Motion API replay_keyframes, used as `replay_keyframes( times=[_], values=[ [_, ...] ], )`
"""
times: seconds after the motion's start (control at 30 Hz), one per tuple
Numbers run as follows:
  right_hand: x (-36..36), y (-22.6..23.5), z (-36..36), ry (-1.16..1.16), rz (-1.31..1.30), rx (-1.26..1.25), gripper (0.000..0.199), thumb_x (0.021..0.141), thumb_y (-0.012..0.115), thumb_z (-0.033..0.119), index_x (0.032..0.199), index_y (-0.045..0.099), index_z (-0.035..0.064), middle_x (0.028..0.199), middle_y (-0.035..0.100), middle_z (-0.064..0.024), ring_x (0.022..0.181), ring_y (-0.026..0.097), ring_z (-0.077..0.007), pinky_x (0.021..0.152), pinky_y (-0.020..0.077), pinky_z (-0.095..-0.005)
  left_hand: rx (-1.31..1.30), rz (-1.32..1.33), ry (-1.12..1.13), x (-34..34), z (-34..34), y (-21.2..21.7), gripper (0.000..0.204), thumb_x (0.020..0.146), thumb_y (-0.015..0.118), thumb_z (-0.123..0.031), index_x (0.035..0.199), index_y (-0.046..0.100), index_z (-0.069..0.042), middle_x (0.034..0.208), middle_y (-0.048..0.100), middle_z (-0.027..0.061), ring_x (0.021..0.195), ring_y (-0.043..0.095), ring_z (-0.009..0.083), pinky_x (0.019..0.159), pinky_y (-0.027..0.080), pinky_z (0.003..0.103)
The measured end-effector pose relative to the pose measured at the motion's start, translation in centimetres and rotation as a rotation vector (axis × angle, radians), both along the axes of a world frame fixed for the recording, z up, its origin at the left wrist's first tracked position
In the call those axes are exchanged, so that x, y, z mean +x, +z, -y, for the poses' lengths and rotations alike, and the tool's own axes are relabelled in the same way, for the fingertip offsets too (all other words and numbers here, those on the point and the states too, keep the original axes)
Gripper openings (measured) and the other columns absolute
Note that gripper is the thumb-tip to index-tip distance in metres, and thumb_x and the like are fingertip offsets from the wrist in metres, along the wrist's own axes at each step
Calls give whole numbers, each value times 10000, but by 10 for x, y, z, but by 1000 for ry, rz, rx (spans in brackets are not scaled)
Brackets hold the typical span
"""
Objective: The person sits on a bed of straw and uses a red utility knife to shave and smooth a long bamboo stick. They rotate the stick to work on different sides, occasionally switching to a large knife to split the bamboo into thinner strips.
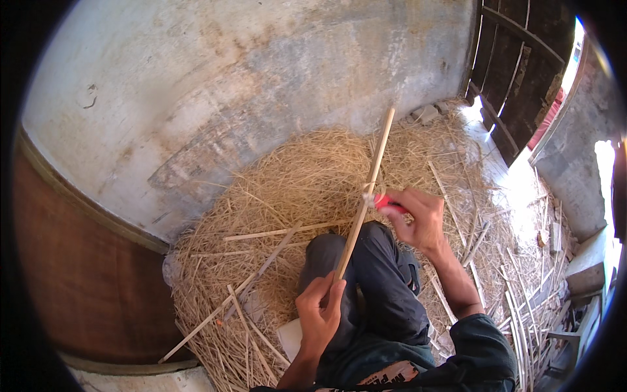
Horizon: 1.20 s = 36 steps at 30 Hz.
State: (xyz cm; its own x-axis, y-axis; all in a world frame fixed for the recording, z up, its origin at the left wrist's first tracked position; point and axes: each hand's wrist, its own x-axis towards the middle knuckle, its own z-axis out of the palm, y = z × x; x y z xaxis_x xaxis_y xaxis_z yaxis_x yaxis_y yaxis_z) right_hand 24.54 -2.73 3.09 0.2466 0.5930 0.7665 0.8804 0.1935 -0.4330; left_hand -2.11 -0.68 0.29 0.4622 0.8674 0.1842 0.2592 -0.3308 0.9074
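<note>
- At the far left a curved brown drum (85, 274) fills the nine o'clock side, with a pale rim along its top edge.
- Behind it, from ten to one o'clock, stands a stained plaster wall (261, 78).
- A heap of straw (294, 176) covers the ground at the foot of the wall, and loose split sticks (261, 268) lie on it pointing various ways (one long one runs from seven o'clock up toward the centre).
- The left hand (318, 313) sits just below the centre, at about six o'clock, its fingers closed around the lower end of a long wooden stick (369, 183).
- That stick has its long axis steeply tilted: the near end is in the left hand over the knee (366, 261), and the far end points up and slightly right, toward twelve to one o'clock, ending in front of the base of the wall.
- The right hand (418, 219) is just right of centre, fingers curled shut on a small red-handled tool (386, 201) whose tip touches the stick about midway along it (the blade itself is too small to make out).
- At two o'clock a dark wooden door (516, 65) stands beside a bright gap.
- More sticks and straw lie scattered at four o'clock, near a grey ledge (581, 268).
</note>
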Motion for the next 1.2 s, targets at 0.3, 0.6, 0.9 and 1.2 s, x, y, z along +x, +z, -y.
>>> replay_keyframes(
  times=[0.3,0.6,0.9,1.2],
  values=[
    [115,-5,-28,-458,-212,54,253,985,749,290,1094,822,74,776,771,-100,585,641,-136,539,493,-295,-65,-108,-67,-34,15,-20,252,1004,732,-150,1156,753,49,732,589,65,599,513,96,532,391,291],
    [53,-27,-3,-138,-335,-121,199,972,746,211,1096,810,70,766,725,-94,590,615,-155,569,487,-329,-685,217,-72,-28,-3,-33,328,1119,566,-208,1253,721,47,787,536,-57,599,413,4,510,330,190],
    [-46,-46,17,220,30,-125,282,851,839,282,1050,745,107,760,647,-43,596,666,-245,520,518,-370,-626,295,-128,10,-8,-18,356,1139,516,-258,1191,698,43,777,552,-17,578,443,36,517,351,213],
    [-54,-43,19,208,71,-119,315,833,850,300,1058,751,102,753,635,-29,577,655,-231,503,509,-353,-328,214,-80,19,-8,-20,266,1121,554,-219,1086,703,-2,733,527,-37,582,425,27,510,329,211]
  ],
)
